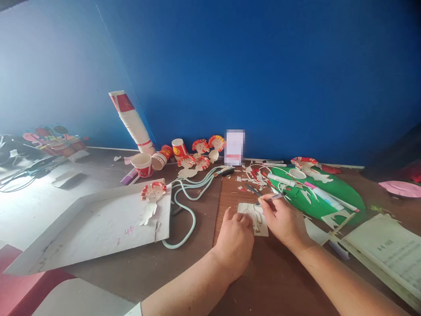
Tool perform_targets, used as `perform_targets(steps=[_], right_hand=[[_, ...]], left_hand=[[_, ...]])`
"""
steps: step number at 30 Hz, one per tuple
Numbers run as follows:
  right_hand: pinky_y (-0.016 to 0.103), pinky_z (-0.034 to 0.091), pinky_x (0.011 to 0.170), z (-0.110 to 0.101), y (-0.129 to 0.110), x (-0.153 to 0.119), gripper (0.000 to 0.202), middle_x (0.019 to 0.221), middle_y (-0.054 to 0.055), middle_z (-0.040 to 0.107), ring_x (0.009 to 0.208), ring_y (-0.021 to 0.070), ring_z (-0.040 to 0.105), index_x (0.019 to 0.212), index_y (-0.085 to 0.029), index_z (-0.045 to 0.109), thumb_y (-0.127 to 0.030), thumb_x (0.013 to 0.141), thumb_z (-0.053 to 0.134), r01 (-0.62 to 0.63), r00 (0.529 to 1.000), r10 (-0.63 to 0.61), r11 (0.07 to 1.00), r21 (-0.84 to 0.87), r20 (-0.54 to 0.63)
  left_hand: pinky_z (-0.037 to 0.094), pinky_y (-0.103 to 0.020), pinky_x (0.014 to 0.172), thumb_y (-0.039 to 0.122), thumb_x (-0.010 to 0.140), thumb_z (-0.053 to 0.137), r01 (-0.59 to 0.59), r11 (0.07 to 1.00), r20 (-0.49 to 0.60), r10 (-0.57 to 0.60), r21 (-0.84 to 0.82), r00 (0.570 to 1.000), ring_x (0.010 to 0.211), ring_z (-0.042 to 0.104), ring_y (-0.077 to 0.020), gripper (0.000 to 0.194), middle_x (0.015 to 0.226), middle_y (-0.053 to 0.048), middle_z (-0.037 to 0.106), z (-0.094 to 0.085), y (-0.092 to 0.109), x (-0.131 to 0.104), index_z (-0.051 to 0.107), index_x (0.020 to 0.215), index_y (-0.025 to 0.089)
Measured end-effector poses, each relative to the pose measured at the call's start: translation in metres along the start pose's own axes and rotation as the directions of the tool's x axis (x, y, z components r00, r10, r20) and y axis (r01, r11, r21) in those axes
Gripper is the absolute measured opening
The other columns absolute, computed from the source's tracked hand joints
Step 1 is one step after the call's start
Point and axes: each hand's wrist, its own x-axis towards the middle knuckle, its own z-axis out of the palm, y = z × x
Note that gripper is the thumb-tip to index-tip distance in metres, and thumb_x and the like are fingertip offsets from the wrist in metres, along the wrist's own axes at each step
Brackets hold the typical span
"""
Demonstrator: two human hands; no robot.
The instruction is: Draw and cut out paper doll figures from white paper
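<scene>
Paper card (259, 220) lies partly under left fingers (245, 220), near right fingers (269, 213).

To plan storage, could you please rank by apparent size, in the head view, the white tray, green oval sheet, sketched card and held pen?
1. White tray
2. Green oval sheet, partly covered
3. Sketched card, partly covered
4. Held pen

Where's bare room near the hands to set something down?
Bare table shows between the white tray and left forearm, and between left forearm and right forearm, below the card. Crowded: the green disc, under markers and scraps, and the strip along the blue wall, holding paper cups.
</scene>
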Motion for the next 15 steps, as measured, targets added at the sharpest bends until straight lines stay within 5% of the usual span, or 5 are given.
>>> perform_targets(steps=[15], right_hand=[[0.024, 0.045, 0.058, 0.0011, -0.0006, -0.0012, 0.016, 0.082, 0.004, 0.073, 0.065, 0.0173, 0.068, 0.087, -0.018, 0.063, -0.030, 0.088, 0.053, 0.042, 0.998, -0.042, 0.999, -0.017, -0.039]], left_hand=[[0.031, -0.043, 0.097, 0.019, 0.077, 0.048, -0.001, 1.000, -0.072, 0.000, -0.012, 0.997, 0.087, 0.051, -0.0213, 0.027, 0.094, -0.010, 0.061, 0.0039, -0.0006, 0.0004, 0.063, 0.098, 0.012]])
